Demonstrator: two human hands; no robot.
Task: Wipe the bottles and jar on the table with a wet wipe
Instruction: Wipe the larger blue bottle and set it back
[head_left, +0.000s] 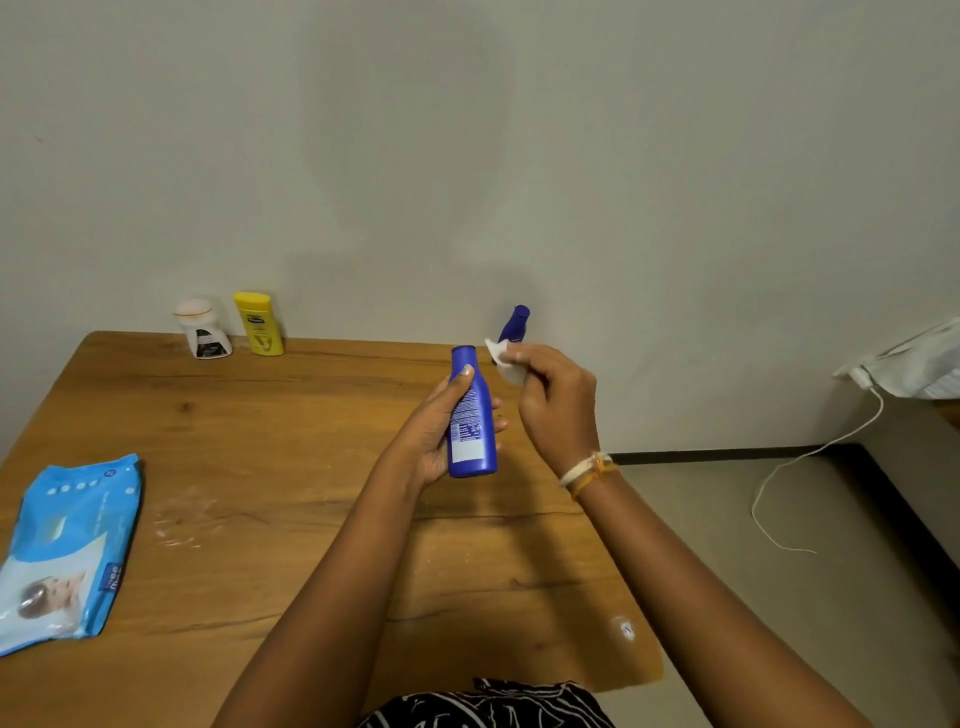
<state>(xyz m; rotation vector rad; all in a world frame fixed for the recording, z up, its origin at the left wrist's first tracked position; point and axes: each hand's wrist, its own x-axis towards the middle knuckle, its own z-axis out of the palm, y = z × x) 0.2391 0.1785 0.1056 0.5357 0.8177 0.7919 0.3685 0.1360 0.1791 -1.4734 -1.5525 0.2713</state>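
Wooden tabletop (260, 441) | blue wipes pack (67, 545) lying at its left edge | left hand (436, 436) clamped round blue bottle (470, 415), held above the middle | right hand (558, 400) pinching white wet wipe (501, 358) beside the bottle's neck | yellow bottle (258, 323), white jar (203, 330) along far edge | second blue bottle (515, 323) near far right corner

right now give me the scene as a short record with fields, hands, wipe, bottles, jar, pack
left hand: left hand grips the blue bottle, held above the table
right hand: right hand pinches a white wet wipe beside the bottle's neck
wipe contact: not visibly touching the held bottle
other bottles: yellow bottle at the back left; second blue bottle behind the right hand
jar: white jar left of the yellow bottle
pack: blue wipes pack at the table's left edge
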